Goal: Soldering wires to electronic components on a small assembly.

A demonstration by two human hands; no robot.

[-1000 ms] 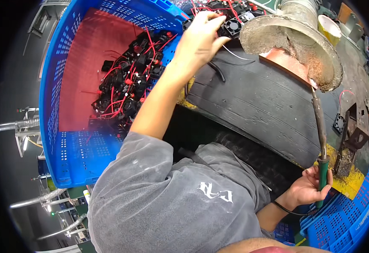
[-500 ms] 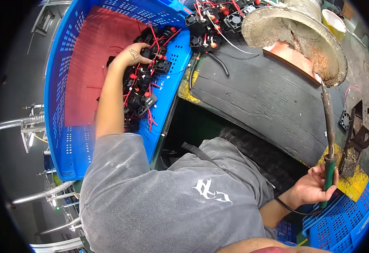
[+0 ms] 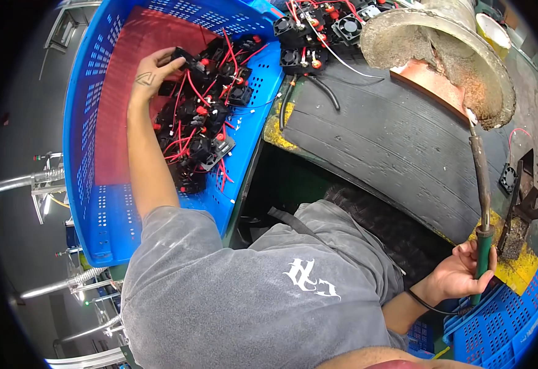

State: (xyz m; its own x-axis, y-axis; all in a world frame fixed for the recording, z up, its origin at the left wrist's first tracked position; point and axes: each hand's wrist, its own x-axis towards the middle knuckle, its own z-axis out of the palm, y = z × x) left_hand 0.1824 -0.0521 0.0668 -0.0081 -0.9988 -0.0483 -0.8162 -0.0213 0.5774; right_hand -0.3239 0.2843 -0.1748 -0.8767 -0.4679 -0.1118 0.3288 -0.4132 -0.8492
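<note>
Blue crate (image 3: 90, 184), perforated walls, red liner inside; stands at the person's left, beside the bench.

Left hand (image 3: 152, 77): reaching into the crate, fingers closing on a black part (image 3: 186, 61) at the top of the heap. Grip looks partial; whether it is lifted clear cannot be told.

Parts heap (image 3: 204, 129): small black units with red wires, tangled, piled against the crate's right wall. Handling note: take one unit by its body, not its wires, and draw it up slowly so neighbours' leads slip free.

Fans (image 3: 315, 31): more black units with red leads, on the bench's far edge.

Bench (image 3: 398, 141): dark ribbed mat, worn.

Copper plate (image 3: 429, 83): lying under a crusted round dish (image 3: 441, 55).

Soldering iron (image 3: 481, 203): green handle, tip up at the dish rim.

Right hand (image 3: 462, 273): clenched round the handle, upright, well apart from the crate. Advice: keep the tip parked away from wires while the left hand picks.
</note>
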